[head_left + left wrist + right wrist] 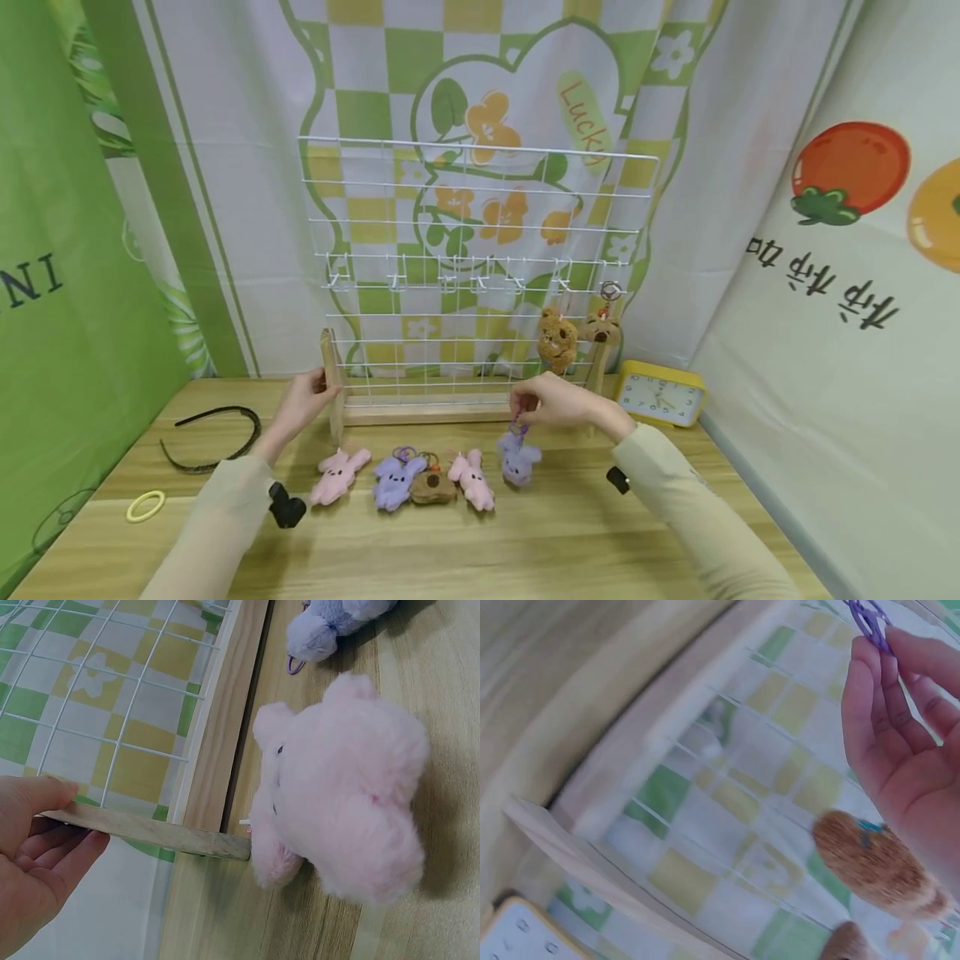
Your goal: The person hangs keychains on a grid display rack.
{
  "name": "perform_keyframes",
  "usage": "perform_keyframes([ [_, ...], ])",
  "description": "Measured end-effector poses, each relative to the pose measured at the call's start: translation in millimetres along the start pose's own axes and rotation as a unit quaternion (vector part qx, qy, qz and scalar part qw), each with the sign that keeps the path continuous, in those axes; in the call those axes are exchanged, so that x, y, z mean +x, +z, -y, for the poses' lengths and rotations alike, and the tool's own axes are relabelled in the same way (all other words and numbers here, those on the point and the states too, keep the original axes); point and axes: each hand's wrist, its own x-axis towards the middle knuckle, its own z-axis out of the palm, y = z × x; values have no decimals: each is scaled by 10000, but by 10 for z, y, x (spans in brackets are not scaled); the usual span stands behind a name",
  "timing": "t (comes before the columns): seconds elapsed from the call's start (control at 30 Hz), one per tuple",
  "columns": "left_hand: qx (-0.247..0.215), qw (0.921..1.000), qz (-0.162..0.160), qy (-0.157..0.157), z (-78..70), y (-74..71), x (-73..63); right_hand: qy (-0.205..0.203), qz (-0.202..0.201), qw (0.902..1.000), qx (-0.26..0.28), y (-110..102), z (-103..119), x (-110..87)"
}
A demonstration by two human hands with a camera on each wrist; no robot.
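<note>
Left hand [302, 404] grips the wooden post [332, 392]; right hand [555, 402] pinches the purple ring [868, 625], fingertips together, lilac plush [517, 462] below, before the rack [427, 414]. Risk: weak pinch drops it; uneven left pull tips the rack

Below the right hand [558, 402], a plush [517, 462] is showing lilac under a purple ring [867, 622], while above that hand a bear [557, 337] is wearing golden brown. At the left hand [302, 406], the post [332, 385] is looking pale tan; between the hands, the grid [480, 260] is showing white. Near the left hand, a toy [337, 477] is wearing pink. Behind both hands, the curtain [487, 92] is displaying green, yellow and white checks with orange flowers. Right of the right hand, the clock [660, 398] is showing yellow around white.
</note>
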Motion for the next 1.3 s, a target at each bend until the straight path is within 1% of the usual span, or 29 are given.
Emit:
perform_keyframes([
  [0.13,124,9996,121,-219,-4,17,10,-142,-485,9984,-264,-155,101,-21],
  [0.27,183,9992,155,-326,-29,23,4,-84,-1139,9922,-502,-343,202,-16],
  [0.4,219,9993,115,-276,-18,24,17,34,-1791,9813,-702,-542,320,-1],
  [0.53,193,9994,103,-262,-15,26,26,81,-2337,9687,-829,-737,450,21],
  [0.7,197,9994,90,-254,-2,31,26,97,-2861,9557,-692,-953,587,52],
  [0.87,186,9995,66,-259,5,34,20,195,-3154,9457,-755,-1093,635,100],
  [0.97,184,9995,30,-245,-9,34,15,235,-3212,9432,-819,-1142,619,137],
  [1.13,260,9994,31,-241,-16,34,10,246,-3157,9440,-930,-1184,565,205],
  [1.3,225,9995,30,-226,-20,36,5,331,-3060,9461,-1007,-1203,517,264],
])
